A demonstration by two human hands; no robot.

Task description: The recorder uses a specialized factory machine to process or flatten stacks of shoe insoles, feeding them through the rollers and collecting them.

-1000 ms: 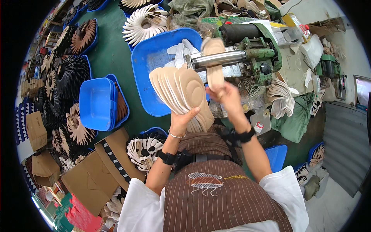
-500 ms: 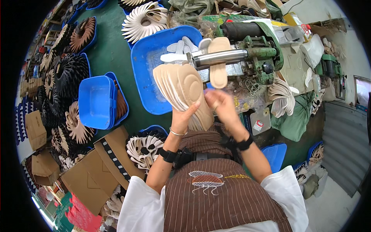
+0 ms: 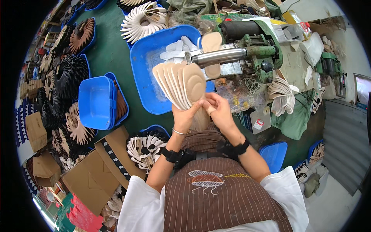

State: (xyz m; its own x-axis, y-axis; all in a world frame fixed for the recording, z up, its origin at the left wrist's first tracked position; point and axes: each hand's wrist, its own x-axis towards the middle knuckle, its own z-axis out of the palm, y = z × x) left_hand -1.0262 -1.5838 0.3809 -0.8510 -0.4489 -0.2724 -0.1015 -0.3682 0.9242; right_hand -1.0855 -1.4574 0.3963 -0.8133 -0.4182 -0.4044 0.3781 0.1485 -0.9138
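Note:
A fanned stack of beige insoles (image 3: 179, 83), pale along the edges, stands up out of my left hand (image 3: 182, 117). The fingers of that hand are wrapped round the narrow lower part, thumb in front. My right hand (image 3: 218, 112) pinches the front insole (image 3: 196, 82) low on its right edge, close to the left thumb; its fingertips are partly hidden. Ahead, a single beige insole (image 3: 211, 41) lies crosswise under the shiny metal roller (image 3: 224, 55) of a green machine (image 3: 258, 52), sticking out on both sides. Neither hand touches it.
Under the roller's left end stands a blue tub (image 3: 141, 87) with several white insoles (image 3: 174, 51). Stacked blue bins (image 3: 94, 102) and flattened cardboard (image 3: 91, 176) lie to the left. A bundle of pale insoles (image 3: 281, 96) is right of the machine, above a green bag (image 3: 295, 121).
My right hand has come in against the stack and closed on its edge. The stack is fanned wider. The insole under the roller has shifted away from me and slightly left.

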